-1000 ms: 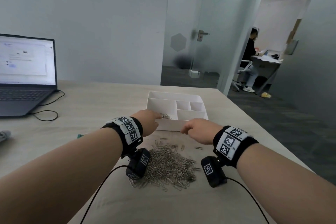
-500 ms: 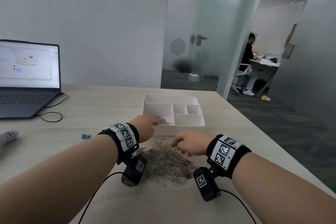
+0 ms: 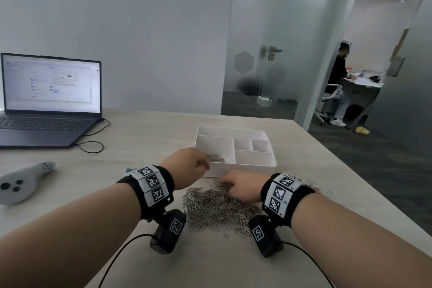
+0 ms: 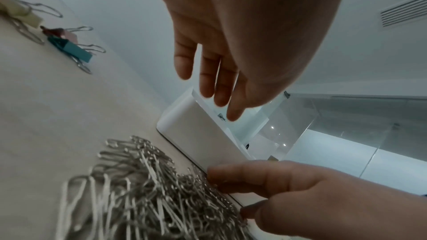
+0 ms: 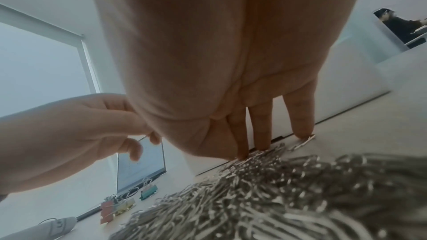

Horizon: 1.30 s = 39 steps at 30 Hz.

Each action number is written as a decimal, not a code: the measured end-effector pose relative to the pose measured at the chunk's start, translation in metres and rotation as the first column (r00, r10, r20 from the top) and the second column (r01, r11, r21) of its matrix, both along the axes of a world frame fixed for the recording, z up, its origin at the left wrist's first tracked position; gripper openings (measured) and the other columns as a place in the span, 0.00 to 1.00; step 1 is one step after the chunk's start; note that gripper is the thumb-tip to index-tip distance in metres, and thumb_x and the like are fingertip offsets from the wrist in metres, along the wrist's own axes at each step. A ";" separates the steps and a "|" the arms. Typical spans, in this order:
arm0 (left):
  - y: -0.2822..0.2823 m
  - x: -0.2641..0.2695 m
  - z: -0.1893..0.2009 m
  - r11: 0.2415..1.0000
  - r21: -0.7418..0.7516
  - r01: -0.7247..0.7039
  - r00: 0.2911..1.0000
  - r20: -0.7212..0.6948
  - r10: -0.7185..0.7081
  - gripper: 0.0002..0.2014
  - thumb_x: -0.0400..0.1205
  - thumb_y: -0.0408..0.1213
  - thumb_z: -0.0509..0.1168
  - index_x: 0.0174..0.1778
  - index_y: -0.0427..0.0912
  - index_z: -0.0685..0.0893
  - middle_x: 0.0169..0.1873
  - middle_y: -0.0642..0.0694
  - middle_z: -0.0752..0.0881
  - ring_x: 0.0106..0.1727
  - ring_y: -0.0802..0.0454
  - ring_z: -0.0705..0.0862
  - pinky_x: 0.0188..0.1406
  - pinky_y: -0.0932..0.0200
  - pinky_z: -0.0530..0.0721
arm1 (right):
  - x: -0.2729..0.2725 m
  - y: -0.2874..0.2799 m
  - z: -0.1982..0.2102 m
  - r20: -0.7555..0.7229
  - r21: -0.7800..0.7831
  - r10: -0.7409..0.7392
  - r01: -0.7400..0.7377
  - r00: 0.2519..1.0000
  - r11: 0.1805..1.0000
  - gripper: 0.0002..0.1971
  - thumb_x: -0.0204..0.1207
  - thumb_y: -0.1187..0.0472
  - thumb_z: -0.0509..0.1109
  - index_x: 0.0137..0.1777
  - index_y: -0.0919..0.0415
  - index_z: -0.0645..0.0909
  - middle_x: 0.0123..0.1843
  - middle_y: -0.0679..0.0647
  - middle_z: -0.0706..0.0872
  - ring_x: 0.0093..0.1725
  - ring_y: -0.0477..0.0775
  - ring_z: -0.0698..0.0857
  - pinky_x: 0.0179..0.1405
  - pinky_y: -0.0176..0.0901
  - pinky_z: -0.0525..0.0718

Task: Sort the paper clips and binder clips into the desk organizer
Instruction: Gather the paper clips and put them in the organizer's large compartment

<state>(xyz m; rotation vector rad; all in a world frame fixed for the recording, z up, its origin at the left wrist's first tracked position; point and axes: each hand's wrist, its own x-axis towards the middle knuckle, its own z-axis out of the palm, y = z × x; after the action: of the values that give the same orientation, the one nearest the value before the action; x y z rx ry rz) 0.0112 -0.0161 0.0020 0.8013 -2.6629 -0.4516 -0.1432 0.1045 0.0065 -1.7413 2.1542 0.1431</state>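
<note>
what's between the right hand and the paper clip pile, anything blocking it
Nothing visible. The right hand already has its fingertips down on the far edge of the paper clip pile, beside the desk organizer.

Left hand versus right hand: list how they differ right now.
The left hand is raised over the desk organizer, above its large compartment; the right hand is low, at the paper clip pile on the table. The left hand's fingers hang straight and hold nothing; the right hand's fingers point down and touch the clips. Both are bare and wear marker wristbands.
</note>
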 end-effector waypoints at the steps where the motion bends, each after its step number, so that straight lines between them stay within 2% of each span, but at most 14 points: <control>1: 0.002 0.003 0.001 1.000 0.019 0.002 0.999 0.046 -0.003 0.13 0.79 0.39 0.60 0.49 0.56 0.90 0.51 0.56 0.86 0.53 0.55 0.82 0.58 0.57 0.81 | 0.000 0.002 0.001 0.019 -0.013 0.017 -0.017 1.000 1.000 0.24 0.80 0.66 0.59 0.76 0.57 0.77 0.76 0.56 0.78 0.71 0.58 0.78 0.72 0.50 0.77; 3: 0.004 0.009 -0.001 0.999 0.040 -0.006 0.990 0.142 0.000 0.14 0.79 0.42 0.61 0.53 0.58 0.89 0.53 0.57 0.86 0.53 0.56 0.83 0.59 0.56 0.82 | -0.001 0.008 0.004 0.111 -0.044 0.027 -0.022 0.994 0.999 0.25 0.81 0.68 0.58 0.76 0.53 0.79 0.73 0.51 0.80 0.68 0.52 0.80 0.66 0.43 0.76; 5: 0.007 0.013 -0.003 0.999 0.047 -0.028 0.962 0.274 0.014 0.17 0.79 0.52 0.62 0.63 0.60 0.85 0.60 0.58 0.84 0.57 0.56 0.82 0.62 0.52 0.80 | -0.005 0.017 0.007 0.198 -0.078 -0.004 0.019 0.980 0.997 0.24 0.82 0.64 0.59 0.76 0.47 0.79 0.72 0.48 0.82 0.66 0.49 0.81 0.65 0.41 0.75; 8: 0.012 0.014 -0.005 0.996 0.001 -0.086 0.838 0.542 0.071 0.43 0.68 0.76 0.60 0.78 0.60 0.70 0.73 0.55 0.74 0.71 0.48 0.77 0.69 0.43 0.71 | -0.020 0.026 0.012 0.130 -0.157 -0.041 0.061 0.991 0.986 0.22 0.83 0.51 0.64 0.76 0.45 0.77 0.75 0.47 0.80 0.71 0.48 0.80 0.68 0.42 0.75; 10: 0.016 0.014 -0.002 0.995 -0.027 -0.093 0.745 0.662 0.088 0.57 0.57 0.84 0.61 0.82 0.61 0.62 0.76 0.53 0.68 0.75 0.43 0.73 0.74 0.37 0.66 | -0.029 0.031 0.012 0.048 -0.083 -0.071 0.075 0.996 0.994 0.31 0.78 0.38 0.68 0.80 0.46 0.72 0.78 0.51 0.77 0.73 0.52 0.79 0.71 0.47 0.76; 12: 0.019 0.013 0.000 0.996 -0.013 -0.084 0.716 0.694 0.070 0.60 0.54 0.83 0.65 0.83 0.63 0.58 0.77 0.52 0.66 0.75 0.41 0.73 0.74 0.38 0.67 | -0.034 0.035 0.009 0.002 0.066 -0.093 0.092 0.996 0.994 0.43 0.70 0.31 0.73 0.83 0.43 0.65 0.80 0.53 0.73 0.72 0.55 0.78 0.67 0.49 0.78; 16: 0.026 0.006 -0.002 0.998 0.038 -0.045 0.751 0.660 0.009 0.53 0.59 0.75 0.72 0.81 0.64 0.62 0.74 0.49 0.69 0.70 0.43 0.77 0.67 0.48 0.78 | -0.032 0.036 -0.003 0.023 0.085 -0.081 0.079 0.996 0.993 0.50 0.56 0.30 0.81 0.79 0.33 0.65 0.75 0.52 0.72 0.63 0.54 0.81 0.53 0.47 0.87; 20: 0.033 -0.004 -0.006 0.999 0.047 0.010 0.806 0.591 -0.036 0.41 0.66 0.67 0.72 0.76 0.62 0.71 0.68 0.48 0.75 0.63 0.45 0.81 0.62 0.51 0.81 | -0.020 0.026 -0.012 0.111 -0.005 -0.062 0.063 0.992 0.998 0.38 0.64 0.41 0.83 0.75 0.42 0.73 0.55 0.47 0.85 0.46 0.53 0.88 0.40 0.40 0.82; 23: 0.035 -0.009 -0.010 0.996 0.068 0.054 0.858 0.507 -0.081 0.30 0.72 0.56 0.73 0.70 0.57 0.78 0.62 0.48 0.82 0.54 0.50 0.82 0.52 0.56 0.81 | -0.015 0.021 -0.014 0.240 -0.024 -0.092 0.101 0.966 0.995 0.27 0.70 0.52 0.81 0.68 0.49 0.78 0.53 0.54 0.88 0.31 0.52 0.88 0.31 0.41 0.85; 28: 0.029 -0.006 -0.015 0.984 0.175 0.042 0.935 0.340 -0.100 0.19 0.77 0.46 0.71 0.65 0.54 0.83 0.57 0.53 0.85 0.40 0.58 0.81 0.38 0.65 0.78 | -0.020 0.018 -0.019 0.414 -0.078 -0.101 0.146 0.905 0.986 0.12 0.75 0.64 0.76 0.56 0.56 0.82 0.44 0.52 0.86 0.23 0.44 0.85 0.24 0.35 0.83; 30: 0.024 -0.006 -0.017 0.964 0.265 0.030 0.964 0.249 -0.098 0.13 0.79 0.41 0.71 0.59 0.50 0.86 0.51 0.51 0.88 0.32 0.56 0.86 0.29 0.66 0.83 | -0.023 0.016 -0.025 0.486 -0.101 -0.123 0.195 0.865 0.976 0.08 0.76 0.67 0.74 0.50 0.55 0.81 0.38 0.54 0.86 0.22 0.43 0.84 0.24 0.36 0.85; 32: 0.018 -0.004 -0.018 0.938 0.345 0.020 0.985 0.153 -0.077 0.07 0.78 0.38 0.71 0.51 0.47 0.88 0.40 0.51 0.90 0.32 0.48 0.90 0.29 0.59 0.90 | -0.026 0.013 -0.030 0.573 -0.127 -0.142 0.259 0.807 0.958 0.08 0.76 0.70 0.72 0.47 0.56 0.82 0.32 0.56 0.84 0.23 0.46 0.84 0.25 0.38 0.86; 33: 0.015 -0.004 -0.019 0.931 0.366 0.019 0.991 0.118 -0.067 0.06 0.77 0.37 0.72 0.49 0.46 0.89 0.37 0.51 0.89 0.32 0.49 0.90 0.29 0.57 0.90 | -0.027 0.012 -0.033 0.623 -0.133 -0.148 0.291 0.768 0.948 0.08 0.75 0.71 0.72 0.46 0.57 0.82 0.31 0.55 0.83 0.24 0.47 0.84 0.24 0.38 0.85; 39: -0.003 -0.008 -0.013 0.871 0.485 0.075 0.995 -0.087 -0.038 0.04 0.76 0.36 0.76 0.45 0.44 0.90 0.34 0.50 0.90 0.36 0.55 0.88 0.30 0.58 0.90 | -0.035 0.007 -0.031 0.854 -0.143 -0.117 0.445 0.507 0.884 0.07 0.75 0.76 0.72 0.43 0.63 0.82 0.28 0.53 0.82 0.24 0.47 0.82 0.22 0.36 0.82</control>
<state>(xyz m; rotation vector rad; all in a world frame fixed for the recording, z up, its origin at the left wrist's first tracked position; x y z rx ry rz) 0.0030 -0.0195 -0.0114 0.8167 -2.5309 -1.1812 -0.1786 0.1110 -0.0248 -1.1422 1.6964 -1.0302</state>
